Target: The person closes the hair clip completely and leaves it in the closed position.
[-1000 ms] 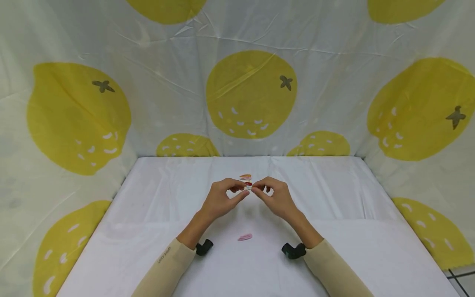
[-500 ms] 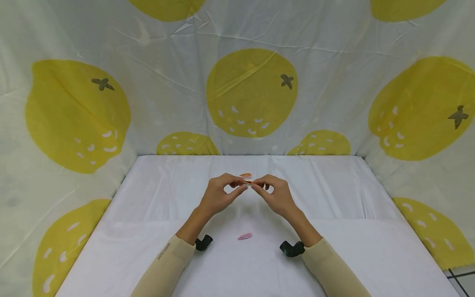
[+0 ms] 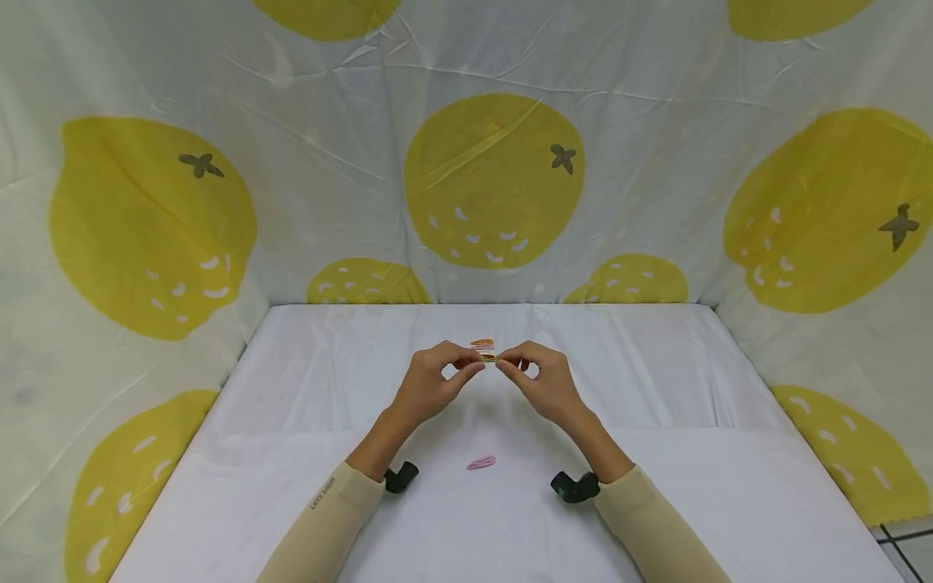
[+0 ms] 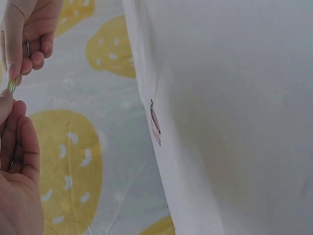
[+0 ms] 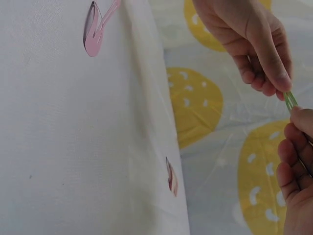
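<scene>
Between the fingertips of both hands is a small green snap hair clip (image 5: 290, 100). My left hand (image 3: 430, 380) pinches one end with thumb and fingers; my right hand (image 3: 543, 380) pinches the other. The same green clip (image 4: 11, 86) shows at the edge of the left wrist view, raised above the tabletop, its ends covered by fingers. Just beyond the hands lies a short row of hair clips (image 3: 482, 346) in orange, pink and other colours, partly hidden by the green one. Nearer the body, a pink hair clip (image 3: 481, 463) lies between the forearms.
A white cloth covers the table (image 3: 656, 502). Behind it and along both sides hangs a pale curtain (image 3: 328, 186) printed with yellow lemons. Dark wrist cameras (image 3: 575, 487) are strapped at both sleeve cuffs. Floor tiles (image 3: 911, 546) show at the lower right.
Both hands have moved slightly away from the body, bringing the held clip closer to the row in the head view. The pink clip near the body stays put.
</scene>
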`<move>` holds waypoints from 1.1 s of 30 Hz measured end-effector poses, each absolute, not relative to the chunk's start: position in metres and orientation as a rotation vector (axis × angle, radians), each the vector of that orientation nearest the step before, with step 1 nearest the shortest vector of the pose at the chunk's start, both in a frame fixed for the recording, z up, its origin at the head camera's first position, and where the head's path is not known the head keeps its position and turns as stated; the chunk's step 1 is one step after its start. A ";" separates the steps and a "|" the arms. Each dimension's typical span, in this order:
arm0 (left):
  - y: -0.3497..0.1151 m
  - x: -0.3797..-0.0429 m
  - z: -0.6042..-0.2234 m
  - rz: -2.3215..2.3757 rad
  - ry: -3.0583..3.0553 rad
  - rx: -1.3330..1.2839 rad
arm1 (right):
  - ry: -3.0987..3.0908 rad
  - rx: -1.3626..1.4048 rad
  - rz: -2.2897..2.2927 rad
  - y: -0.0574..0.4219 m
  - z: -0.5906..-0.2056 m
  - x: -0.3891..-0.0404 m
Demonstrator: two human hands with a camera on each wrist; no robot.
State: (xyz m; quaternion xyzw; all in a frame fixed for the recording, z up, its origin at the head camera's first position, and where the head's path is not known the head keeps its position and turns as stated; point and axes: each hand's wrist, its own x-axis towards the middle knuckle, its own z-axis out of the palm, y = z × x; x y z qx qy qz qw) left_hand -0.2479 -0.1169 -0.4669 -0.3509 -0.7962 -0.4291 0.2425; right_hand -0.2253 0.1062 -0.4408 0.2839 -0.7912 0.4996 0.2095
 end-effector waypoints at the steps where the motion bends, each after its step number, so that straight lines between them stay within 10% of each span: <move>1: -0.117 -0.248 -0.467 -1.166 -2.172 -0.960 | -2.195 0.795 1.391 0.106 -0.440 -0.224; 33: -0.117 -0.244 -0.465 -1.288 -2.217 -0.970 | -2.303 0.806 1.407 0.107 -0.438 -0.220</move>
